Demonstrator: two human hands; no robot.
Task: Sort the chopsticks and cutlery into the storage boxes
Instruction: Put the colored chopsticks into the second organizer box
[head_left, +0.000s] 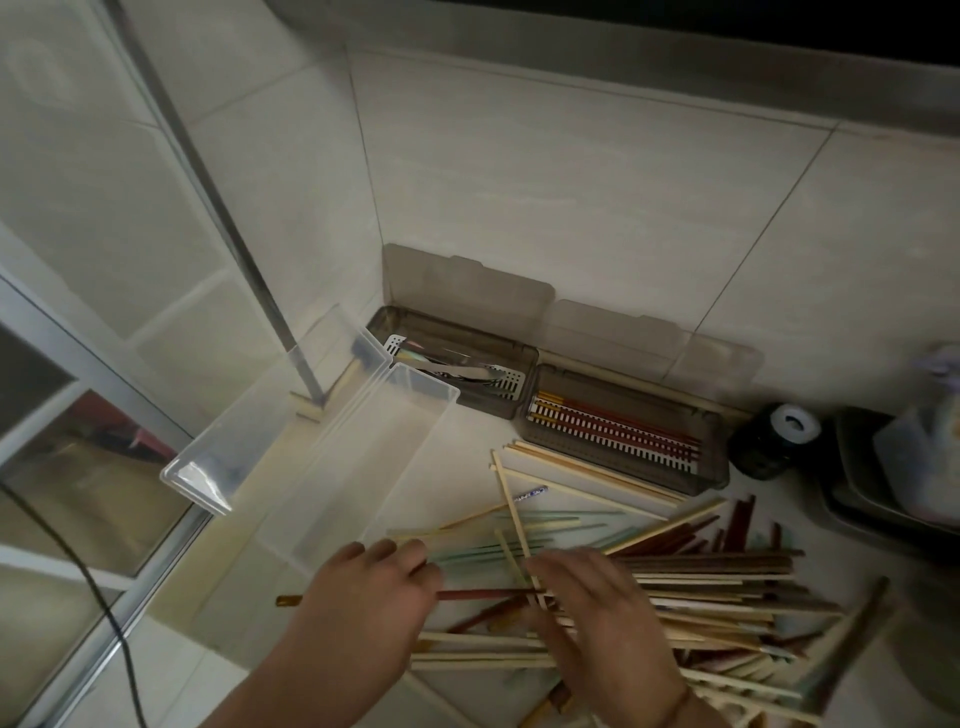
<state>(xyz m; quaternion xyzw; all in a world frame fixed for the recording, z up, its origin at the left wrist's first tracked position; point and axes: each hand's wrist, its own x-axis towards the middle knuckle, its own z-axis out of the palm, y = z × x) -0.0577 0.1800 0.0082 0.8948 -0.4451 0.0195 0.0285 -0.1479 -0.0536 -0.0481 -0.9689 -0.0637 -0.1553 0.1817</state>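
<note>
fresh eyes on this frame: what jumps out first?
The big jumbled pile of chopsticks at lower right, with the left hand and right hand both down in it. Behind it, against the tiled wall, sit two smoky boxes with lids up: one with cutlery, one with red chopsticks. A clear empty box stands open at centre left.

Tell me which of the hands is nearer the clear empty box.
Left. The left hand lies just below the clear box; the right hand is farther right, on the chopstick pile.

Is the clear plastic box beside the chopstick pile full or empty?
Empty: through the clear box only the pale counter shows, and its lid is swung open.
</note>
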